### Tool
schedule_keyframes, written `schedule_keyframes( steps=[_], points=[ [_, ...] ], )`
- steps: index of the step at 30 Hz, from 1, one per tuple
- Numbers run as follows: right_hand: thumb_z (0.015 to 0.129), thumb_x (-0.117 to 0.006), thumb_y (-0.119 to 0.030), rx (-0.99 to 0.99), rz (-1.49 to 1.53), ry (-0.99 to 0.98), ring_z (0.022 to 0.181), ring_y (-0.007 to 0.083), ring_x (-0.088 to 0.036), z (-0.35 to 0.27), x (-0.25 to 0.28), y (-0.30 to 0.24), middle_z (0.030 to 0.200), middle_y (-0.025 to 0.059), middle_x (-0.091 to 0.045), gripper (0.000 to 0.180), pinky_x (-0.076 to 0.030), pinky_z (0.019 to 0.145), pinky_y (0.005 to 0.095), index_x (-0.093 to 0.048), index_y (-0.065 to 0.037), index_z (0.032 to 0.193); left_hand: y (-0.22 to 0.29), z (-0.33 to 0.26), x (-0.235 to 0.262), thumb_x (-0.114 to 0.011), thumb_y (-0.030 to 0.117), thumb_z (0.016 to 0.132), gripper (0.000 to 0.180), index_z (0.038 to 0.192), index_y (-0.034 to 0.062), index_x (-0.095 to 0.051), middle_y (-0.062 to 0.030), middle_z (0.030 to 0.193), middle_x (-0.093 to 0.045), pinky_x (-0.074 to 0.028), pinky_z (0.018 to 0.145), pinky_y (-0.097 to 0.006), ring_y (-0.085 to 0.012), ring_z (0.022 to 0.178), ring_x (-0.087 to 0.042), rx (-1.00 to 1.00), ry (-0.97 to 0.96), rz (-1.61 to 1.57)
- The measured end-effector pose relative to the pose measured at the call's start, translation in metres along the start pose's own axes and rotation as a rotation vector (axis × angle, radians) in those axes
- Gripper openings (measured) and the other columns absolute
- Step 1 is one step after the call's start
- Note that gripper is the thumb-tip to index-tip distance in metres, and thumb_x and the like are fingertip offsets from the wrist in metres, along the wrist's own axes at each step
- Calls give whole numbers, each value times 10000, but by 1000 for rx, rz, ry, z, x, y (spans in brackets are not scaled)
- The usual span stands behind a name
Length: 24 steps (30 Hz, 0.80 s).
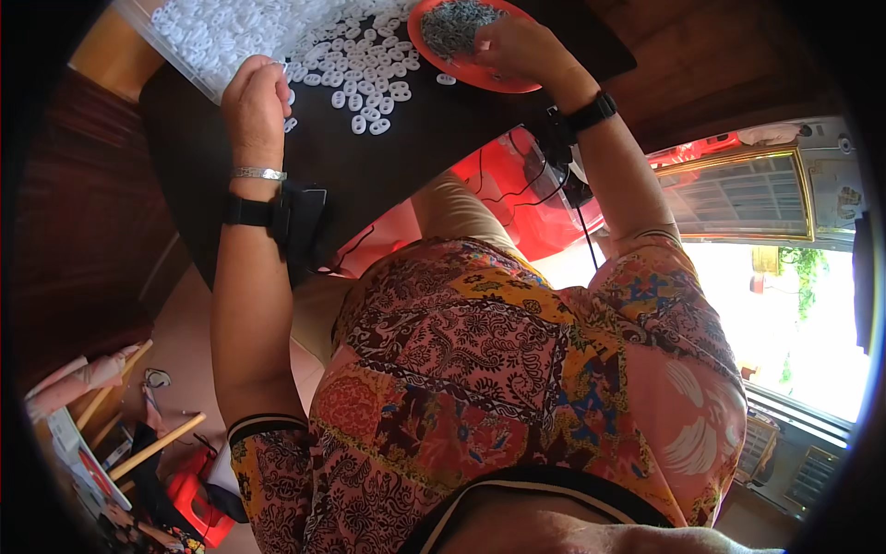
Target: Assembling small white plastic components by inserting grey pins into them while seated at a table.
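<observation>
In the head view, the person's 2 bare hands are at work over a dark table (369, 162). The left hand (256, 100) is at the near corner of a clear plastic tub (172, 53), its fingers curled in and the thumb drawn up against them with hardly any gap. A sliver of white shows at their tips, but I cannot tell whether they grip it or it lies behind them. The right hand (526, 54) is over a red bowl (494, 85), fingers bent and pointing down toward the grey metal bits (457, 30) inside; whether they are spread or pinched on anything, I cannot tell.

White oval pieces (357, 78), many showing 2 holes, heap up in the tub and lie scattered on the table between it and the bowl. 1 of them sits apart from the others, just beside the bowl's rim. Each wrist wears a black strap, and the left also has a silver bracelet (259, 173).
</observation>
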State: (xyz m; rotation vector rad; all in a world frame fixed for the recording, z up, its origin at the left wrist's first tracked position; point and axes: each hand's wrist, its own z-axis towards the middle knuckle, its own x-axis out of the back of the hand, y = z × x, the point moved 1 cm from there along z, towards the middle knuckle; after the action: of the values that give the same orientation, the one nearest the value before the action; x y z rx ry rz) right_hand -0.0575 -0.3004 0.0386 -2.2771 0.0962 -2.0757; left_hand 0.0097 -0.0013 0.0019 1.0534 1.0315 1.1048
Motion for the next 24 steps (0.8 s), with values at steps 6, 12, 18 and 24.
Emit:
schedule_keyframes(
  steps=[6, 12, 18, 24],
  points=[
    [765, -546, -270, 196, -178, 165, 735, 270, -627, 15, -13, 15, 786, 107, -642, 232, -481, 650, 406, -647, -69, 820, 3, -11, -12, -531, 125, 804, 132, 701, 46, -556, 8, 562, -485, -335, 436, -209, -71, 469, -414, 25, -2, 23],
    [800, -600, -203, 596, -503, 338, 665, 221, -612, 25, -5, 27, 724, 57, -631, 145, -470, 593, 339, -643, -67, 827, -2, -8, -8, -531, 131, 814, 128, 739, 38, -578, 2, 580, -504, -340, 434, -210, -75, 474, -429, 31, -28, 7],
    [859, -625, -196, 253, 577, 358, 713, 158, -587, 8, 26, -22, 787, 41, -627, 225, -484, 659, 289, -627, -19, 997, 4, -13, -14, -551, 167, 853, 142, 801, 41, -592, 10, 611, -512, -339, 447, -197, -61, 498, -433, 10, -135, -41],
    [889, -614, -168, 312, 1400, -2, 670, 83, -563, 19, 18, -81, 747, 13, -598, 185, -461, 603, 213, -621, 7, 952, 10, -16, -21, -532, 177, 874, 163, 798, 38, -568, 14, 606, -501, -341, 471, -199, -51, 513, -428, -87, -231, 16]
  ],
)
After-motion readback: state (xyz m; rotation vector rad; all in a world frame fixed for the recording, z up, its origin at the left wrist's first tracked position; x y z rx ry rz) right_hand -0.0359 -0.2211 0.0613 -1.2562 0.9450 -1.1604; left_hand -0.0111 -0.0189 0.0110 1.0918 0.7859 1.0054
